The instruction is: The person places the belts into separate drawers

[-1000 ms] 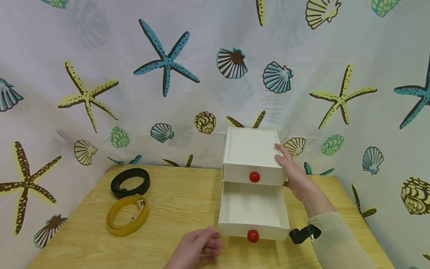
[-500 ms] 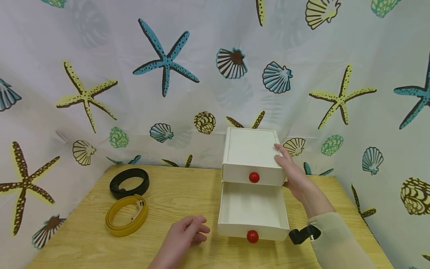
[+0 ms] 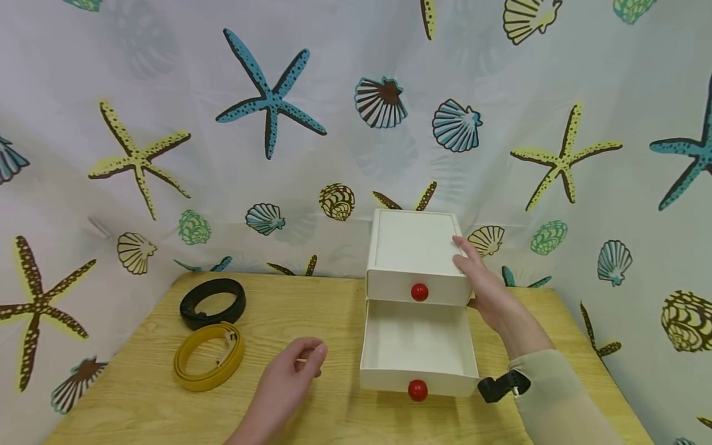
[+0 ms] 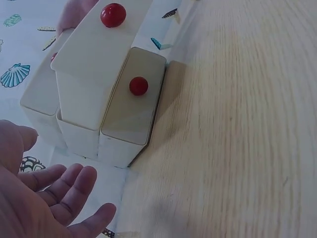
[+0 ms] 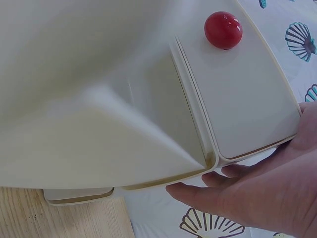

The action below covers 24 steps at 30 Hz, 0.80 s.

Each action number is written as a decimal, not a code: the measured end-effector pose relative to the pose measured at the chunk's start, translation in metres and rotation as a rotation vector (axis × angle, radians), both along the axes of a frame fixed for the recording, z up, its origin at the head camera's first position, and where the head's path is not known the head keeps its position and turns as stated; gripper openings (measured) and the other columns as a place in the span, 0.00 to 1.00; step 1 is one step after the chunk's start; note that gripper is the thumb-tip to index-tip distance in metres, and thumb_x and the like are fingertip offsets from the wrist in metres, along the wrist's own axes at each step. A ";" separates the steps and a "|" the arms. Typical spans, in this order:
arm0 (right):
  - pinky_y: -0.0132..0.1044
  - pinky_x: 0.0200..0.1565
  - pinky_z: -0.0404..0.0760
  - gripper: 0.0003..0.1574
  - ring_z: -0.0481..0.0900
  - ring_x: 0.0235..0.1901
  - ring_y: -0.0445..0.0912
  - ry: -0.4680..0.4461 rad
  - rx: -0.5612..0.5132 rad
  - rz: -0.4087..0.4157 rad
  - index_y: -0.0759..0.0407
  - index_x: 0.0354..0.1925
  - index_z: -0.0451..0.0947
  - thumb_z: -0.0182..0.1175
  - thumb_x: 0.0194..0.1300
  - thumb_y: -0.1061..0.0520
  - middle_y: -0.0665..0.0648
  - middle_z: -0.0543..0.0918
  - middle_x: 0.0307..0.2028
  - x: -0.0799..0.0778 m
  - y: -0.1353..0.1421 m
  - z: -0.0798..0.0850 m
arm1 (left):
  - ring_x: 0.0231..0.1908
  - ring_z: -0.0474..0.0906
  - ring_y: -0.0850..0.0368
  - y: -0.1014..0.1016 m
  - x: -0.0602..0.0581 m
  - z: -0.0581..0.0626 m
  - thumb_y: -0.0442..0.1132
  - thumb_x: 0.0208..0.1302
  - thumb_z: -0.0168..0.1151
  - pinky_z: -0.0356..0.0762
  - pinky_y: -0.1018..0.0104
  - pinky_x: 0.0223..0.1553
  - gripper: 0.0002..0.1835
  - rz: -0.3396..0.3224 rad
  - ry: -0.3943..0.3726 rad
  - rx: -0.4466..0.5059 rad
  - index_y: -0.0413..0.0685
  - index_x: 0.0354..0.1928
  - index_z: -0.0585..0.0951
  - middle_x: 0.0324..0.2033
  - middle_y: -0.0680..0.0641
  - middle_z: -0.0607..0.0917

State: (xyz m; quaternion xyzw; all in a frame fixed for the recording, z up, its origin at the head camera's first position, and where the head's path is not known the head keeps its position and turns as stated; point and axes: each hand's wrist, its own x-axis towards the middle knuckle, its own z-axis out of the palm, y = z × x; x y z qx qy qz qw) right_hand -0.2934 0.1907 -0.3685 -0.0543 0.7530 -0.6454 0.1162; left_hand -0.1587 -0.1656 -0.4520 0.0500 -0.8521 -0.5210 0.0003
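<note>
A small white drawer chest [image 3: 417, 241] with red knobs stands on the wooden table. Its middle drawer [image 3: 389, 380] is pulled far out and nothing lies inside. The left wrist view shows the bottom drawer [image 4: 121, 116] pushed in beneath it. My right hand [image 3: 492, 300] rests against the chest's right side, some fingertips on the top edge. In the right wrist view, the fingers [image 5: 198, 196] of that hand extend along the side wall. My left hand [image 3: 286, 377], holding nothing, hovers left of the drawer with loosely bent fingers.
Two coiled belts lie at the table's left, a black belt [image 3: 191, 315] behind a yellow belt [image 3: 208, 383] with a metal buckle. A white curtain [image 3: 334, 154] printed with starfish and shells surrounds the back and sides of the table [image 3: 311, 309].
My left hand has moved left, away from the pulled-out drawer's front. My right hand stays on the chest, and the drawer and belts have not moved.
</note>
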 end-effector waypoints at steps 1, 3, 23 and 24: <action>0.81 0.75 0.49 0.42 0.37 0.85 0.67 -0.003 0.000 0.000 0.30 0.90 0.37 0.41 0.90 0.40 0.57 0.28 0.89 0.000 0.000 0.000 | 0.46 0.87 0.55 -0.001 0.000 0.000 0.65 0.81 0.61 0.86 0.51 0.48 0.30 0.003 0.014 -0.036 0.49 0.67 0.84 0.53 0.49 0.89; 0.81 0.75 0.49 0.42 0.37 0.85 0.68 -0.007 0.005 -0.002 0.30 0.90 0.37 0.41 0.90 0.40 0.57 0.28 0.89 0.000 -0.001 0.000 | 0.47 0.87 0.56 -0.003 -0.002 0.000 0.63 0.82 0.62 0.86 0.50 0.49 0.29 0.007 0.038 -0.112 0.50 0.68 0.84 0.54 0.50 0.89; 0.81 0.75 0.49 0.42 0.40 0.84 0.68 -0.011 0.014 -0.003 0.28 0.90 0.37 0.42 0.90 0.38 0.56 0.30 0.89 -0.001 0.001 0.000 | 0.64 0.81 0.35 -0.055 -0.008 -0.004 0.58 0.83 0.64 0.80 0.33 0.59 0.35 0.005 0.131 -0.528 0.40 0.77 0.75 0.67 0.37 0.83; 0.81 0.75 0.49 0.42 0.40 0.84 0.68 -0.011 0.014 -0.003 0.28 0.90 0.37 0.42 0.90 0.38 0.56 0.29 0.89 -0.001 0.001 0.000 | 0.65 0.80 0.33 -0.059 -0.008 -0.005 0.58 0.83 0.64 0.78 0.31 0.60 0.36 0.006 0.138 -0.541 0.39 0.77 0.75 0.67 0.36 0.83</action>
